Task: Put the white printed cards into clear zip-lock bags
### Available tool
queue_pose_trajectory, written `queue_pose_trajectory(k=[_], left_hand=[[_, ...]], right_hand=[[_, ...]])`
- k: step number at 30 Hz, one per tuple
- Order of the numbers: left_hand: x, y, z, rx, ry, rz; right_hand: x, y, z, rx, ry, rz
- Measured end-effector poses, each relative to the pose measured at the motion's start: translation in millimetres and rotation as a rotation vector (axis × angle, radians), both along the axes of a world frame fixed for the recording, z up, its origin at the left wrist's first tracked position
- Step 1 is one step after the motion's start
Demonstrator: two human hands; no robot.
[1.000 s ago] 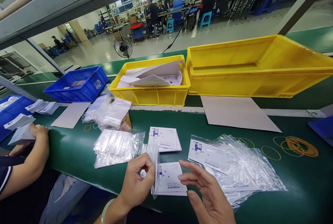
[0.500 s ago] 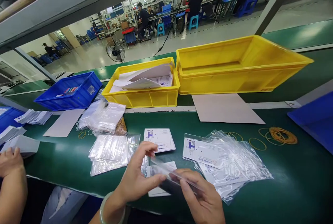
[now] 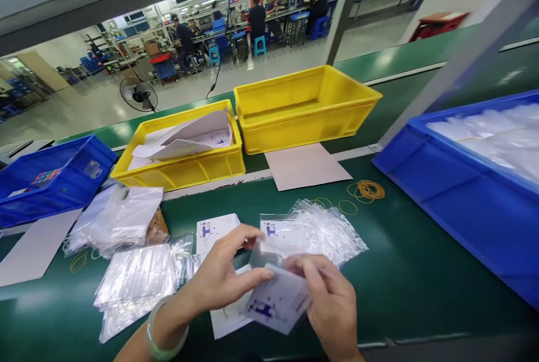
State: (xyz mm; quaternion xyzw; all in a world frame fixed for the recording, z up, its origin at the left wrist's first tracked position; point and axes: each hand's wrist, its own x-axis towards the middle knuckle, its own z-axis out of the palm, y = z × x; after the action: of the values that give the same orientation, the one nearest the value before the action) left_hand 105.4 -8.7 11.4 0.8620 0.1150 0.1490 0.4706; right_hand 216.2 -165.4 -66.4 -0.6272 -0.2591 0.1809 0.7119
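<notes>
Head view: printed card (image 3: 275,300) in clear bag (image 3: 269,264), pinched between both hands' fingers (image 3: 252,278).

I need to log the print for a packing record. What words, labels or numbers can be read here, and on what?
None can be read.
Card in clear bag, held by left hand and right hand: purple print, blurred.
Cards on the table: print too small.
Sheets in yellow bin: print too small.

Clear zip bag (image 3: 269,258) with white printed card (image 3: 275,303) partly inside, tilted, above green table
</notes>
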Motion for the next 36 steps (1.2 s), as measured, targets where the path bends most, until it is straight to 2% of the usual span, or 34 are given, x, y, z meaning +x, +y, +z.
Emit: queue_pose_trajectory(k=[3, 7, 11, 14, 18, 23, 28, 31, 36], left_hand=[[40.1, 14.7, -8.1, 0.183, 0.232, -0.058], [93.3, 26.6, -36.3, 0.388, 0.644, -0.176], [126.0, 17.8, -65.6, 0.452, 0.783, -0.176], [136.2, 1.3, -77.3, 0.428, 0.827, -0.151], [140.0, -23.3, -83.8, 0.348, 0.801, -0.078], [137.2, -44.3, -90.1, 0.209, 0.735, 0.028], [131.9, -53.3, -92.7, 0.043, 0.690, 0.071], [127.8, -55.9, -93.7, -0.037, 0.680, 0.054], [116.1, -60.8, -99.1, -0.082, 0.640, 0.036]], right_hand=[[33.7, -10.3, -18.5, -0.172, 0.112, -0.166], [63.0, -42.8, -57.8, -0.483, -0.009, -0.376], [52.6, -65.0, -102.0, -0.660, -0.202, -0.453], [35.0, -59.9, -119.2, -0.709, -0.203, -0.409], [29.1, -42.8, -113.9, -0.616, -0.150, -0.376], [42.3, -40.0, -98.4, -0.344, 0.153, -0.385], [46.6, -45.8, -102.3, -0.237, 0.343, -0.400], [42.6, -48.1, -103.8, -0.166, 0.462, -0.392], [34.4, -53.8, -93.3, -0.058, 0.584, -0.335]])
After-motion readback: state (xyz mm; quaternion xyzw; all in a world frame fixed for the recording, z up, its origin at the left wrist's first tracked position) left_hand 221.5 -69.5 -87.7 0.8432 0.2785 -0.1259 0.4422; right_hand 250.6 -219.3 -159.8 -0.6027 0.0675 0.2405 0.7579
